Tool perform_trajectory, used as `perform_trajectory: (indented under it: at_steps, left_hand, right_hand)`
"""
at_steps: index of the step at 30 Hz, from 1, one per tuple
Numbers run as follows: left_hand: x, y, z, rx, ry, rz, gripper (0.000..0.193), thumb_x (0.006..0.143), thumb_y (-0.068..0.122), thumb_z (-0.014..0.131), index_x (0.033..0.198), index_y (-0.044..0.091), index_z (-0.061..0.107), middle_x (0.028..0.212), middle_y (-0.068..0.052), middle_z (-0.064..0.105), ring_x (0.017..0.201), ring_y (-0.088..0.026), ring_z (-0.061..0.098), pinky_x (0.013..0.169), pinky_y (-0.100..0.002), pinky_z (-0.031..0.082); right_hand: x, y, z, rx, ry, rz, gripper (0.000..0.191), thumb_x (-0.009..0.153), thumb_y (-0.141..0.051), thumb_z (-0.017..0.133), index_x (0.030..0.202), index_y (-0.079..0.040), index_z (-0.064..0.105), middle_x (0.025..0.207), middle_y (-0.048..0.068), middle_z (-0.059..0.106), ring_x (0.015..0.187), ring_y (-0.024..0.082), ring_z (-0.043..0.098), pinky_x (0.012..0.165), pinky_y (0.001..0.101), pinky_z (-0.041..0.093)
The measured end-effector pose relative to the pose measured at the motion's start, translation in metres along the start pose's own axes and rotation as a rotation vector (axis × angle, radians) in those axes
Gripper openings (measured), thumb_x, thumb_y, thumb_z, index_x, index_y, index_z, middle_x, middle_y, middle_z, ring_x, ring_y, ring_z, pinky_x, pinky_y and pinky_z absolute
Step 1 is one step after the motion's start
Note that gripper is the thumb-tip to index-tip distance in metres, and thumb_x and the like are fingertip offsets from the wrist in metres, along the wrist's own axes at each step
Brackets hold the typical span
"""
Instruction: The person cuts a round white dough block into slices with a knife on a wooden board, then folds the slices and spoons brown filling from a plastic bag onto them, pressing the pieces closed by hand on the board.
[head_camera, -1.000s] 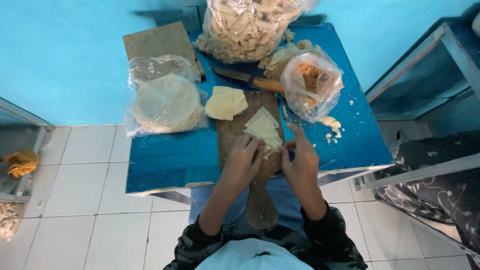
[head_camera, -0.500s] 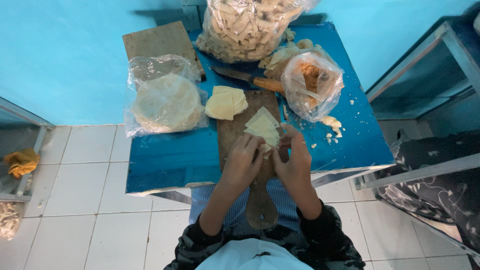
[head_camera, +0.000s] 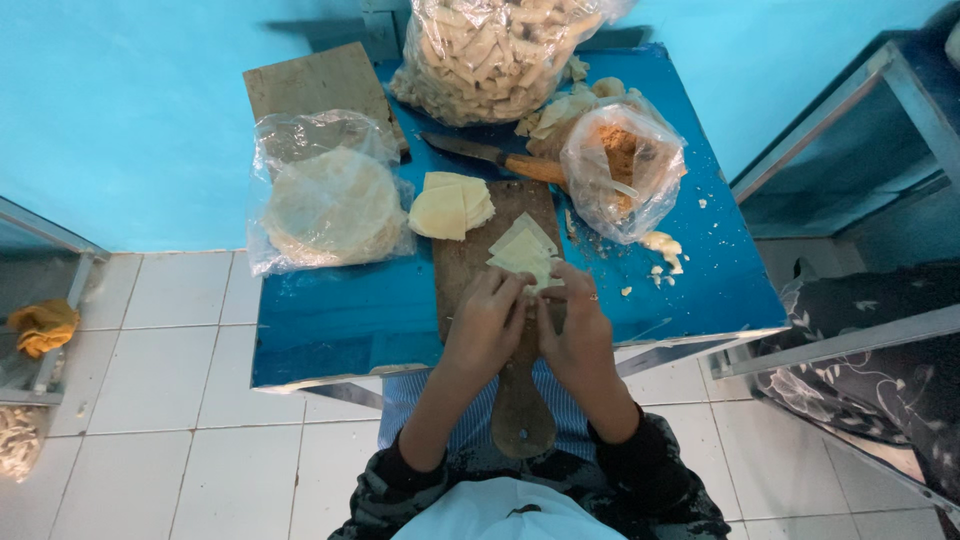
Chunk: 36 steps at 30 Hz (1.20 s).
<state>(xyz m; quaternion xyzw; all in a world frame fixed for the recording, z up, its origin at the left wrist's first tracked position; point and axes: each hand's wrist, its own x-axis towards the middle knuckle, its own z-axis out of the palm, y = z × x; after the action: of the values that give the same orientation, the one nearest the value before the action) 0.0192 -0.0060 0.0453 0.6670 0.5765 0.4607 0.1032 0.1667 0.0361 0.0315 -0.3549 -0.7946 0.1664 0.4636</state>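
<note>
My left hand (head_camera: 488, 322) and my right hand (head_camera: 574, 325) meet over a wooden cutting board (head_camera: 470, 255) with a rounded handle. Both pinch the near edge of a pale yellow square pastry sheet (head_camera: 522, 252) lying on the board. Fingertips of the two hands touch each other at the sheet's near corner. A small stack of cut pastry pieces (head_camera: 449, 205) rests at the board's far left corner. What lies under my fingers is hidden.
On the blue table (head_camera: 330, 320) are a clear bag of round wrappers (head_camera: 325, 205), a big bag of folded pastries (head_camera: 490, 55), a bag with orange filling (head_camera: 625, 170), a knife (head_camera: 495, 157) and a second wooden board (head_camera: 315, 85). A metal rack (head_camera: 880, 120) stands right.
My hands have drawn together over the sheet; the right hand moved left and both now pinch its near edge.
</note>
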Motion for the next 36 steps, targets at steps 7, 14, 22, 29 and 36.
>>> perform_trajectory:
  at_steps: [7,14,22,29,36]
  left_hand:
    - [-0.002,-0.002,0.0,0.024,0.016,0.041,0.014,0.087,0.003,0.071,0.101,0.0,0.07,0.103,-0.014,0.061,0.101,-0.033,0.061,0.086,-0.044,0.052]
    - [0.001,0.002,-0.005,0.016,0.014,0.036,0.012,0.088,0.004,0.071,0.1,0.0,0.072,0.105,-0.013,0.063,0.102,-0.033,0.061,0.087,-0.044,0.052]
    - [0.003,0.009,-0.029,-0.026,-0.104,0.112,0.024,0.084,0.005,0.073,0.107,0.0,0.07,0.109,-0.016,0.062,0.107,-0.035,0.059,0.09,-0.045,0.051]
    - [0.004,0.0,-0.013,0.033,-0.052,0.138,0.013,0.089,0.004,0.069,0.102,0.0,0.069,0.103,-0.013,0.063,0.103,-0.033,0.061,0.088,-0.044,0.051]
    - [0.007,-0.008,-0.002,0.018,0.006,0.114,0.013,0.092,0.002,0.067,0.104,0.0,0.066,0.099,-0.014,0.062,0.099,-0.035,0.061,0.086,-0.046,0.05]
  right_hand:
    - [-0.002,-0.001,-0.009,0.063,-0.031,0.028,0.071,0.084,0.002,0.078,0.144,-0.002,0.04,0.126,0.021,0.065,0.107,0.028,0.076,0.09,0.0372,0.061]
    - [0.01,0.007,-0.032,-0.035,-0.183,-0.067,0.056,0.076,-0.008,0.085,0.124,-0.007,0.057,0.13,0.017,0.068,0.113,0.036,0.071,0.087,0.0395,0.059]
    - [0.013,0.019,-0.023,0.005,-0.196,-0.058,0.052,0.088,-0.006,0.079,0.135,-0.004,0.057,0.115,0.012,0.074,0.108,0.031,0.074,0.086,0.0387,0.06]
    - [0.011,0.024,-0.027,0.04,-0.177,-0.131,0.064,0.078,-0.006,0.084,0.135,-0.003,0.055,0.108,0.011,0.075,0.102,0.031,0.074,0.082,0.0382,0.059]
    - [0.018,0.032,-0.017,0.053,-0.149,-0.124,0.051,0.082,-0.002,0.084,0.126,-0.007,0.058,0.124,0.017,0.073,0.101,0.025,0.078,0.08,0.0332,0.062]
